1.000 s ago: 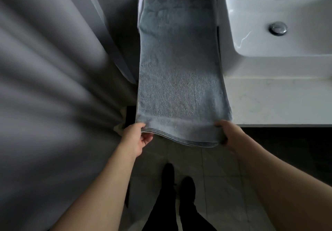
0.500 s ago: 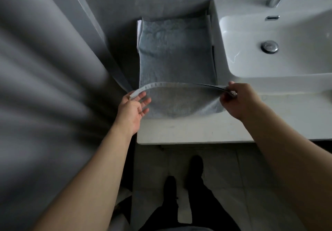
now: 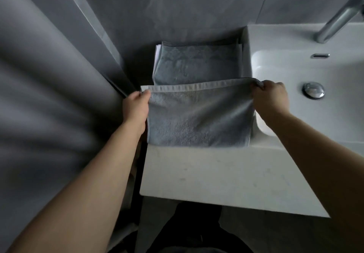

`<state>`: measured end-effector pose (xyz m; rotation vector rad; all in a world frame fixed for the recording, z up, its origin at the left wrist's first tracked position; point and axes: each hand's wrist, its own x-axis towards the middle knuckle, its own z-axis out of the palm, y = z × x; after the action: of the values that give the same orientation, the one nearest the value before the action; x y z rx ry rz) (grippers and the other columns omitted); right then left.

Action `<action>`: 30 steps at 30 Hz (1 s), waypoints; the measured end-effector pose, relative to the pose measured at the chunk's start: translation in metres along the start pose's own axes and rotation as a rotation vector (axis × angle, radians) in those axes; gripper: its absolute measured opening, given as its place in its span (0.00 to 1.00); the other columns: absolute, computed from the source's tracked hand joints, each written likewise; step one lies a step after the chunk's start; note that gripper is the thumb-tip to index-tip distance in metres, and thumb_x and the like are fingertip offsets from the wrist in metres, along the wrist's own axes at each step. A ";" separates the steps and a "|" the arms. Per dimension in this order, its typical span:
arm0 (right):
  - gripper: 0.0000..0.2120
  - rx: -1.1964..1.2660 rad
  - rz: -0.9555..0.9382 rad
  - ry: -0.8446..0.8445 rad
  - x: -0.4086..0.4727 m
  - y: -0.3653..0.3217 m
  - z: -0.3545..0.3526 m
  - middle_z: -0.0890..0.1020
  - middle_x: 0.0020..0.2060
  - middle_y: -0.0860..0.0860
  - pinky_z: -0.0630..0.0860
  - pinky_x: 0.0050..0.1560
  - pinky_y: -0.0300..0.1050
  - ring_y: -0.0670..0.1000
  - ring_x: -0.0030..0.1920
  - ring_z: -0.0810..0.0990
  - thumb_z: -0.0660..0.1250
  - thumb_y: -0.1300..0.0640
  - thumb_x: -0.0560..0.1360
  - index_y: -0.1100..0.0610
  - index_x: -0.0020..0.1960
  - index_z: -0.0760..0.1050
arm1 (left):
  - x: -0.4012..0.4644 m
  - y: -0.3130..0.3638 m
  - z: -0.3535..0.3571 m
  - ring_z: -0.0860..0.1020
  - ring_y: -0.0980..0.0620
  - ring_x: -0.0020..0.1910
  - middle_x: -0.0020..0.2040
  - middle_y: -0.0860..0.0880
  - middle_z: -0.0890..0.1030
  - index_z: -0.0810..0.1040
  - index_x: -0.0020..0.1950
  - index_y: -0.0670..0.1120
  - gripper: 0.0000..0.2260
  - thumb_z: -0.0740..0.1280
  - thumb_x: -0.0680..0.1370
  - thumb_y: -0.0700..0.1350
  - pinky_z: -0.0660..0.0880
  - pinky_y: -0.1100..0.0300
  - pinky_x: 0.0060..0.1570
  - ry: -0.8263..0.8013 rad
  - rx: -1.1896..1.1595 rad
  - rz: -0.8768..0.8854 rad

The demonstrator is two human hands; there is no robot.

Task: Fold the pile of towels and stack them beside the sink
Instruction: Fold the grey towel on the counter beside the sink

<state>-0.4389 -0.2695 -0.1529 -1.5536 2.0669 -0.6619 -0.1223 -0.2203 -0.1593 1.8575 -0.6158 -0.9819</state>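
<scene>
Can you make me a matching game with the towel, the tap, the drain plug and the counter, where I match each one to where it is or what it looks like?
Things:
1. towel
2. tap
3. drain plug
4. counter

Descriptions:
A. round and shiny, at the bottom of the sink
B. white and flat, at the front below the towel
C. grey-blue, gripped at two corners by the left hand and right hand
D. a metal pipe slanting up at the top right

Pairs: 1-C, 2-D, 3-A, 4-B
</scene>
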 end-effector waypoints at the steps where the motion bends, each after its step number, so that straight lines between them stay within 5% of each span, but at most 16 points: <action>1: 0.11 -0.058 -0.056 -0.003 0.013 -0.005 0.001 0.75 0.41 0.61 0.62 0.43 0.44 0.60 0.49 0.72 0.58 0.55 0.77 0.57 0.38 0.71 | 0.011 0.005 0.005 0.82 0.51 0.45 0.45 0.47 0.84 0.80 0.43 0.49 0.08 0.67 0.80 0.50 0.79 0.54 0.49 0.027 0.003 0.013; 5: 0.09 -0.307 -0.224 -0.003 0.061 -0.024 0.000 0.79 0.47 0.64 0.67 0.43 0.49 0.66 0.49 0.76 0.60 0.58 0.76 0.60 0.52 0.76 | 0.060 0.027 0.026 0.77 0.48 0.44 0.45 0.43 0.80 0.80 0.49 0.42 0.11 0.66 0.80 0.50 0.74 0.51 0.47 0.032 -0.025 0.044; 10: 0.07 -0.732 -0.531 -0.035 0.124 -0.049 0.003 0.81 0.46 0.63 0.69 0.53 0.54 0.65 0.50 0.78 0.61 0.60 0.77 0.63 0.51 0.75 | 0.125 0.049 0.059 0.75 0.49 0.42 0.44 0.44 0.77 0.78 0.49 0.43 0.11 0.65 0.81 0.50 0.72 0.53 0.43 -0.034 -0.062 0.067; 16: 0.12 -1.081 -0.503 -0.058 0.196 -0.073 0.019 0.80 0.52 0.56 0.64 0.59 0.51 0.59 0.58 0.73 0.62 0.53 0.76 0.57 0.55 0.78 | 0.201 0.060 0.098 0.69 0.49 0.38 0.39 0.44 0.72 0.72 0.41 0.44 0.12 0.65 0.81 0.48 0.67 0.55 0.38 -0.038 0.054 0.070; 22: 0.09 -1.391 -0.429 -0.232 0.246 -0.096 0.057 0.80 0.52 0.48 0.66 0.53 0.47 0.53 0.56 0.77 0.57 0.52 0.77 0.49 0.48 0.76 | 0.261 0.053 0.129 0.58 0.55 0.27 0.27 0.52 0.61 0.61 0.30 0.48 0.22 0.66 0.81 0.47 0.57 0.59 0.30 -0.006 0.258 0.162; 24: 0.09 -1.424 -0.412 -0.314 0.258 -0.098 0.067 0.79 0.50 0.49 0.68 0.52 0.47 0.55 0.58 0.77 0.58 0.53 0.78 0.51 0.45 0.75 | 0.274 0.049 0.138 0.59 0.54 0.27 0.27 0.51 0.62 0.61 0.30 0.47 0.22 0.65 0.81 0.47 0.58 0.57 0.32 0.018 0.319 0.173; 27: 0.10 -1.369 -0.380 -0.357 0.273 -0.095 0.081 0.81 0.52 0.53 0.73 0.53 0.47 0.57 0.58 0.78 0.61 0.56 0.78 0.55 0.54 0.79 | 0.283 0.042 0.148 0.64 0.51 0.29 0.29 0.47 0.69 0.65 0.31 0.44 0.20 0.65 0.82 0.48 0.61 0.56 0.35 0.094 0.399 0.187; 30: 0.13 -1.523 -0.357 -0.358 0.281 -0.096 0.097 0.80 0.59 0.53 0.71 0.51 0.50 0.59 0.60 0.77 0.58 0.58 0.78 0.55 0.58 0.79 | 0.285 0.040 0.159 0.75 0.43 0.38 0.39 0.38 0.80 0.72 0.37 0.43 0.15 0.64 0.82 0.48 0.63 0.56 0.37 0.172 0.441 0.230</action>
<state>-0.3774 -0.5734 -0.1897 -2.4636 1.9365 1.3823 -0.0955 -0.5285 -0.2713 2.1639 -0.9738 -0.5566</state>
